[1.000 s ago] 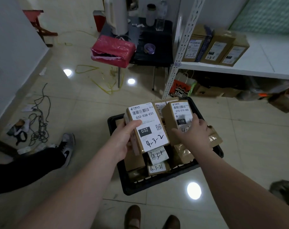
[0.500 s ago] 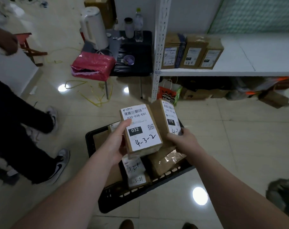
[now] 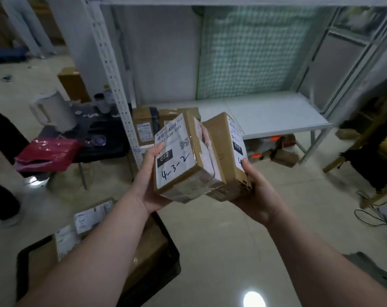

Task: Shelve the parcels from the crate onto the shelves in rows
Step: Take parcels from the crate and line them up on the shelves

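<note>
My left hand (image 3: 147, 182) grips a brown parcel (image 3: 177, 160) with a white label reading 032 and 4-3-2. My right hand (image 3: 258, 191) holds a second brown parcel (image 3: 227, 151) labelled 070, pressed against the first. Both are raised in front of the low white shelf (image 3: 276, 116), where a few boxed parcels (image 3: 144, 127) stand at its left end, partly hidden behind the held ones. The black crate (image 3: 163, 269) with more parcels (image 3: 90, 218) lies on the floor at lower left, under my left forearm.
A perforated white shelf upright (image 3: 113, 69) rises left of the shelf. A black side table (image 3: 104, 140) carries a white kettle (image 3: 53, 111) and a red bag (image 3: 46, 154). Another person's dark-clad leg (image 3: 2, 165) is at far left. Boxes and clutter (image 3: 281, 151) sit under the shelf.
Both hands lifted the two parcels up from above the crate toward the shelf. The view rose and swung right, so the crate now lies at lower left.
</note>
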A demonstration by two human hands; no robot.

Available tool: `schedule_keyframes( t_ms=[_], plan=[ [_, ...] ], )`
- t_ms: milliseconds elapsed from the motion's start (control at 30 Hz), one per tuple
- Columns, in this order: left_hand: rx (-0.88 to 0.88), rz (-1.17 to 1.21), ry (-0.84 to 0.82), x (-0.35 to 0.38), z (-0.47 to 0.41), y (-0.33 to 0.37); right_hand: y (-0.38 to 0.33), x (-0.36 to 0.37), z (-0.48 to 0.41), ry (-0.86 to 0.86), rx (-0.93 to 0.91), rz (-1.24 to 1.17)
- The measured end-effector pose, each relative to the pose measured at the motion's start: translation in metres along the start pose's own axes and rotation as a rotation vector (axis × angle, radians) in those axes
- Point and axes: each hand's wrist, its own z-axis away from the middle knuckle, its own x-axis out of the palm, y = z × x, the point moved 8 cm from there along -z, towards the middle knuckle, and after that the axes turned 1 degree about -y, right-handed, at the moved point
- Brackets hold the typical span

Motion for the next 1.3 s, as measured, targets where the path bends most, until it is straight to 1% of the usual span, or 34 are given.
schedule_keyframes(
  t_ms=[133, 200, 333, 433, 500, 633, 733, 800, 933, 1033, 1100, 1200, 1300],
  plan=[
    [0.018, -0.058, -0.109, 0.064, -0.023, 0.016, -0.047, -0.028, 0.005, 0.033, 0.003, -0.133],
    [0.033, -0.052, -0.131, 0.082, -0.039, 0.024, -0.067, -0.033, 0.003, 0.023, -0.016, -0.200],
    [-0.022, -0.079, -0.154, 0.110, -0.073, 0.034, -0.106, -0.047, -0.013, 0.036, -0.080, -0.268],
    [-0.024, -0.158, -0.153, 0.125, -0.102, 0.053, -0.137, -0.064, -0.037, 0.071, -0.141, -0.196],
    [-0.011, -0.184, -0.163, 0.134, -0.122, 0.072, -0.160, -0.068, -0.057, 0.084, -0.166, -0.107],
    [0.037, -0.215, -0.150, 0.142, -0.163, 0.122, -0.201, -0.069, -0.107, 0.133, -0.162, 0.074],
    [0.096, -0.330, -0.125, 0.143, -0.191, 0.156, -0.227, -0.071, -0.148, 0.149, -0.201, 0.119],
    [0.110, -0.381, -0.096, 0.137, -0.208, 0.167, -0.235, -0.069, -0.172, 0.107, -0.190, 0.135],
    [0.072, -0.355, -0.026, 0.113, -0.238, 0.171, -0.230, -0.074, -0.205, 0.070, -0.113, 0.219],
    [0.049, -0.452, 0.048, 0.089, -0.256, 0.161, -0.217, -0.073, -0.224, 0.004, -0.004, 0.371],
    [0.000, -0.506, 0.045, 0.079, -0.267, 0.144, -0.201, -0.077, -0.239, -0.031, 0.101, 0.462],
    [-0.103, -0.525, 0.019, 0.066, -0.283, 0.113, -0.172, -0.099, -0.261, -0.031, 0.224, 0.539],
    [-0.205, -0.662, 0.021, 0.054, -0.298, 0.081, -0.149, -0.128, -0.282, -0.028, 0.316, 0.586]
  ],
)
